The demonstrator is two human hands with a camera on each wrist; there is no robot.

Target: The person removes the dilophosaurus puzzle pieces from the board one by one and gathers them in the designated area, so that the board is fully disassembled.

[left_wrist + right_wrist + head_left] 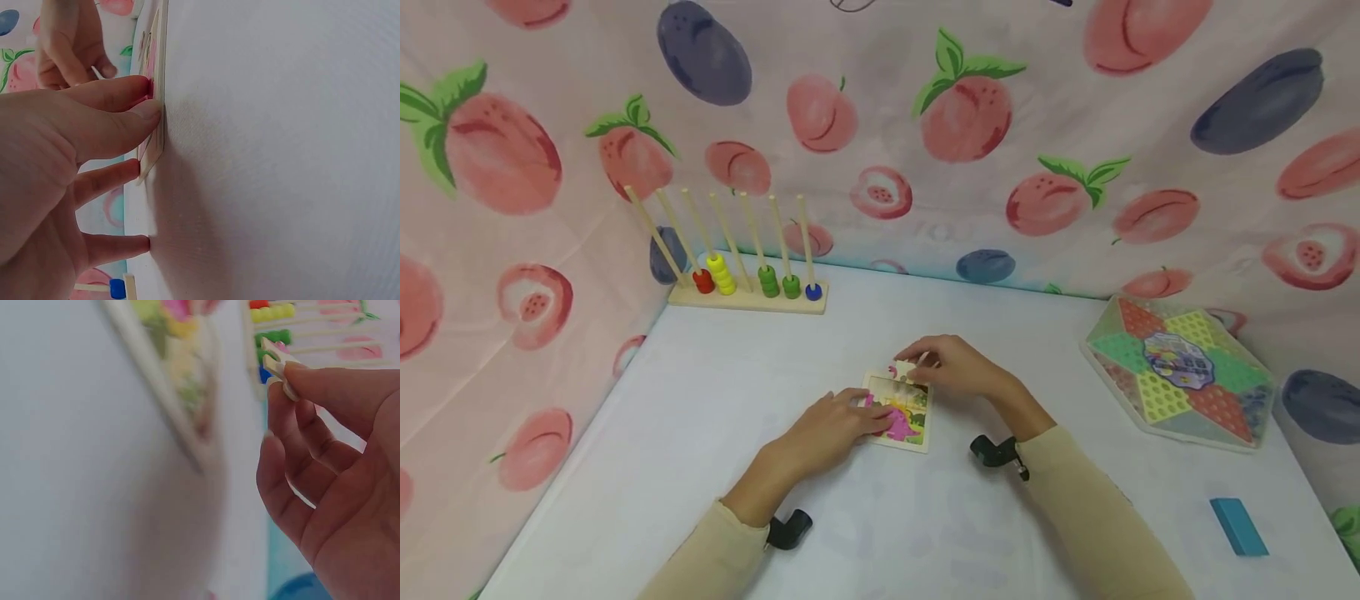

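Observation:
A small square wooden puzzle board point(904, 447) lies on the white table, with a pink dinosaur picture point(901, 427) in its lower part. My left hand point(826, 429) rests on its left side, index finger on the picture. In the left wrist view the left thumb point(119, 131) touches the board's near edge, while two other fingers stretch out straight. Above the board's far edge, my right hand point(958, 367) pinches a pale puzzle piece point(904, 370) with some pink on it. Thumb and fingertips hold this piece by its sides in the right wrist view, clear of the board.
Behind on the left stands a wooden peg rack point(748, 302) with coloured beads. To the right lies a hexagonal Chinese checkers board point(1180, 362) in clear wrapping. A blue block point(1238, 527) sits near the right front. Fruit-print cloth point(880, 108) hangs along the table's back and left.

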